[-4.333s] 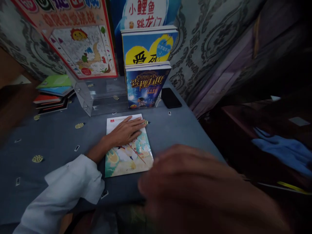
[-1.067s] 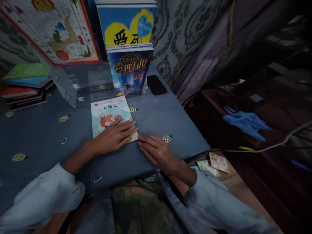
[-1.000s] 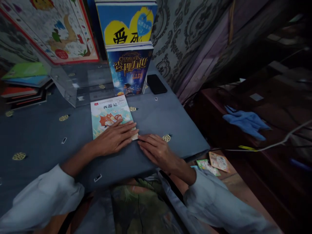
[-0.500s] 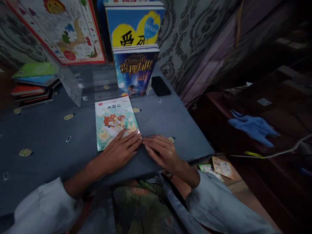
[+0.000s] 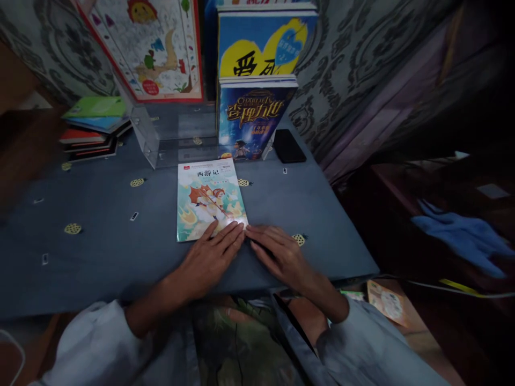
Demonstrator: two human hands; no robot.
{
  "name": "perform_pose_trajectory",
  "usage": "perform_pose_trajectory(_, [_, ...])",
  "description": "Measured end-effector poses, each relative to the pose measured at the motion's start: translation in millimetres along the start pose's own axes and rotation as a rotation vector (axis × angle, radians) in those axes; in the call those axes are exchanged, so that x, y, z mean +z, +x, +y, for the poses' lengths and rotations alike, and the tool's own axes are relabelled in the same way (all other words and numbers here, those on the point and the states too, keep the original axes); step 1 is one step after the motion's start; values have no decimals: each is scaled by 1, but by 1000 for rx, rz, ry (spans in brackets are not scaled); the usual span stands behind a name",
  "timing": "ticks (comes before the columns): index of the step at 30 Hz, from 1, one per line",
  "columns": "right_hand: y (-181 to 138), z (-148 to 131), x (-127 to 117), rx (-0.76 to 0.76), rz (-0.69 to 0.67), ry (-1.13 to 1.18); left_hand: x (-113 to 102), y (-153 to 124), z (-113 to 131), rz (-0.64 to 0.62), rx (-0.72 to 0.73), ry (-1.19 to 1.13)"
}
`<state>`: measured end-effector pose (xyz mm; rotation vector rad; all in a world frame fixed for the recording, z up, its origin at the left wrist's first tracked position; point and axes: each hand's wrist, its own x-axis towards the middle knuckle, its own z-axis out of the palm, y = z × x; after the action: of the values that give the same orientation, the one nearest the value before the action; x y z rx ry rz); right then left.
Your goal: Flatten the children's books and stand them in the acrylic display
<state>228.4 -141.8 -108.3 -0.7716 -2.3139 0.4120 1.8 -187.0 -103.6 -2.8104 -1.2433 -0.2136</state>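
A thin picture book (image 5: 209, 197) with a cartoon cover lies flat on the grey-blue tablecloth (image 5: 100, 252). My left hand (image 5: 211, 257) lies flat and open, its fingertips resting on the book's near edge. Beside it my right hand (image 5: 279, 254) rests flat and open on the cloth, fingertips at the book's near right corner. Both wrists wear white sleeves.
A clear acrylic stand (image 5: 173, 134) holds a dark-blue book (image 5: 251, 120) upright, with a blue-and-yellow book (image 5: 263, 45) behind it. A black phone (image 5: 288, 146) lies to its right. A stack of books (image 5: 94, 126) sits far left. The table's right edge drops to dark furniture with a blue cloth (image 5: 462, 236).
Both hands have slid toward me along the book, so more of its cover shows; the left hand has come off the middle of the cover to its near edge.
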Motion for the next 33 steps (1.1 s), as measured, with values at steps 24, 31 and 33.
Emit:
perform_pose_trajectory(24, [39, -12, 5, -245, -275, 63, -3, -75, 8, 223, -458, 41])
perform_pose_trajectory(31, [77, -29, 26, -344, -495, 84, -1, -77, 7, 233, -484, 87])
perform_pose_trajectory(33, [86, -28, 32, -354, -507, 97, 0, -78, 6, 213, -506, 95])
